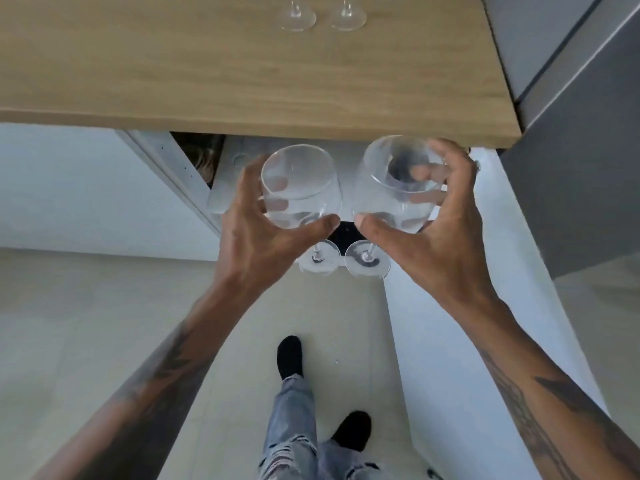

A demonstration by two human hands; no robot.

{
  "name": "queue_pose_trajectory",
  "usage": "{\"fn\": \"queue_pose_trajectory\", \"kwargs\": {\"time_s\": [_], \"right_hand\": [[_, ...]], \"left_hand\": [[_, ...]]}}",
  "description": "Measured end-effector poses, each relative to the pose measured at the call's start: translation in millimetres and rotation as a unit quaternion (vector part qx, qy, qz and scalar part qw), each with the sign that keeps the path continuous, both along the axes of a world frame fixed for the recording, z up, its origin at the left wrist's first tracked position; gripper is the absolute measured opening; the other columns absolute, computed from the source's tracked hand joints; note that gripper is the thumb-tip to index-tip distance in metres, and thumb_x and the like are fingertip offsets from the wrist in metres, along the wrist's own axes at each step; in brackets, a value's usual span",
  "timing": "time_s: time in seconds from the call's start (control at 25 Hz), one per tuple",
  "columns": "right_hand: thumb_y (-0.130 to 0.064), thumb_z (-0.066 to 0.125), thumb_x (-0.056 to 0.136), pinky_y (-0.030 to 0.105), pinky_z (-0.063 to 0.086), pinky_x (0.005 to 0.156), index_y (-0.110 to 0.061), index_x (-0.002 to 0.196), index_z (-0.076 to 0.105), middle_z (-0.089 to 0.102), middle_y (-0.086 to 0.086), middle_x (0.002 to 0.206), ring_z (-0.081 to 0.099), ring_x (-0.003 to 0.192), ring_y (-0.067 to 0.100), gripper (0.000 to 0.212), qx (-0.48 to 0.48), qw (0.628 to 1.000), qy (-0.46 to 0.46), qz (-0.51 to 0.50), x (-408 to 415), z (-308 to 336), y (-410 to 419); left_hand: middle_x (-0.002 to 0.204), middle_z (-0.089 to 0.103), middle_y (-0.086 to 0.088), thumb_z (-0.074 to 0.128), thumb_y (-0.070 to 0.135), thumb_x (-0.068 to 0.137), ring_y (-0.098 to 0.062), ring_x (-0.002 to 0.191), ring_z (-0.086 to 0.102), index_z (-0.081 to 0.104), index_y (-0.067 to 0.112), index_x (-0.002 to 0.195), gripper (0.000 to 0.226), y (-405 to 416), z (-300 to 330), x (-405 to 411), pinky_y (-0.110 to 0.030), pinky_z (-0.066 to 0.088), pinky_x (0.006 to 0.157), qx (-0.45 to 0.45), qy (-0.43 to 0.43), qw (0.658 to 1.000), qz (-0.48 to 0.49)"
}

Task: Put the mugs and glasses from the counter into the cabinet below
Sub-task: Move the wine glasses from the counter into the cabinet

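Observation:
My left hand [256, 237] grips the bowl of a clear wine glass [300, 183], held upright below the counter's front edge. My right hand [440, 233] grips the bowl of a second wine glass [394, 178] beside it. Both glasses hang in front of the open cabinet [235, 161] under the wooden counter [242, 71], their feet pointing down. Two more wine glasses stand at the back of the counter: only the foot of one [297, 18] and of the other [348, 18] shows.
The left cabinet door [169, 174] stands open, the right door [485, 323] swings out beside my right arm. A grey appliance front [571, 168] rises on the right. My legs and black socks are on the pale floor [69, 323].

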State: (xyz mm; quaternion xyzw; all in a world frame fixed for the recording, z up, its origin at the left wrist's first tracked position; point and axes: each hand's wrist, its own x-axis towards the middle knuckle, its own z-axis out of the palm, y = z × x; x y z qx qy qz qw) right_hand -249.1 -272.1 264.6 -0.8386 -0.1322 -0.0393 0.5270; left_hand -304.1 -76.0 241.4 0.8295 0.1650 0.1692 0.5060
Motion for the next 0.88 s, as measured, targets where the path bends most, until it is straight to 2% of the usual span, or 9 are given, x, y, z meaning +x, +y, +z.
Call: {"fn": "queue_pose_trajectory", "kwargs": {"time_s": [0.12, 0.24, 0.32, 0.52, 0.64, 0.76, 0.88], "right_hand": [[-0.027, 0.088, 0.066, 0.029, 0.052, 0.086, -0.018, 0.140, 0.034, 0.046, 0.005, 0.140, 0.054, 0.117, 0.016, 0.092, -0.015, 1.000, -0.001, -0.004, 22, -62, 12], [-0.029, 0.088, 0.064, 0.037, 0.051, 0.091, -0.014, 0.140, 0.034, 0.049, 0.007, 0.138, 0.054, 0.116, 0.019, 0.094, -0.029, 0.999, -0.025, -0.022, 61, -118, 30], [-0.032, 0.087, 0.063, 0.038, 0.051, 0.091, -0.014, 0.139, 0.034, 0.051, 0.007, 0.134, 0.054, 0.115, 0.021, 0.095, -0.033, 0.997, -0.052, -0.040, 95, -152, 44], [-0.036, 0.084, 0.062, 0.034, 0.047, 0.096, -0.009, 0.137, 0.036, 0.050, 0.007, 0.134, 0.052, 0.118, 0.021, 0.093, -0.029, 0.991, -0.104, -0.081, 182, -209, 80], [-0.036, 0.081, 0.062, 0.034, 0.046, 0.096, -0.006, 0.138, 0.036, 0.048, 0.009, 0.134, 0.050, 0.118, 0.024, 0.093, -0.028, 0.988, -0.113, -0.103, 234, -227, 97], [-0.033, 0.081, 0.062, 0.034, 0.045, 0.099, -0.005, 0.141, 0.032, 0.046, 0.012, 0.138, 0.047, 0.124, 0.026, 0.097, -0.028, 0.988, -0.105, -0.109, 278, -234, 106], [-0.037, 0.081, 0.064, 0.017, 0.035, 0.094, -0.005, 0.147, 0.024, 0.041, 0.013, 0.143, 0.042, 0.130, 0.025, 0.105, -0.029, 0.991, -0.074, -0.112, 306, -241, 111]], "left_hand": [[0.122, 0.059, 0.011, 0.090, 0.044, 0.063, -0.006, 0.103, 0.066, 0.039, 0.032, 0.141, 0.094, 7, -59, 25, -0.011, 0.052, 0.070, 0.015, -0.002, 1.000, 0.010], [0.125, 0.057, 0.005, 0.090, 0.046, 0.062, -0.013, 0.105, 0.066, 0.038, 0.026, 0.142, 0.097, 21, -108, 66, -0.034, 0.061, 0.077, 0.025, -0.025, 0.999, 0.007], [0.125, 0.054, 0.005, 0.089, 0.046, 0.062, -0.016, 0.104, 0.066, 0.038, 0.021, 0.143, 0.099, 31, -138, 100, -0.041, 0.061, 0.078, 0.040, -0.048, 0.998, 0.010], [0.127, 0.057, 0.004, 0.087, 0.047, 0.062, -0.017, 0.110, 0.063, 0.039, 0.013, 0.143, 0.101, 60, -190, 188, -0.038, 0.059, 0.085, 0.081, -0.106, 0.991, 0.028], [0.122, 0.062, 0.006, 0.085, 0.053, 0.056, -0.018, 0.107, 0.065, 0.040, 0.018, 0.142, 0.103, 73, -209, 243, -0.038, 0.057, 0.087, 0.061, -0.094, 0.992, 0.065], [0.129, 0.058, 0.003, 0.082, 0.052, 0.055, -0.020, 0.115, 0.060, 0.041, 0.013, 0.142, 0.104, 81, -218, 286, -0.034, 0.052, 0.093, 0.062, -0.087, 0.992, 0.072], [0.129, 0.059, -0.001, 0.082, 0.049, 0.056, -0.019, 0.116, 0.058, 0.044, 0.011, 0.139, 0.100, 87, -223, 312, -0.028, 0.049, 0.095, 0.073, -0.098, 0.991, 0.060]]}}
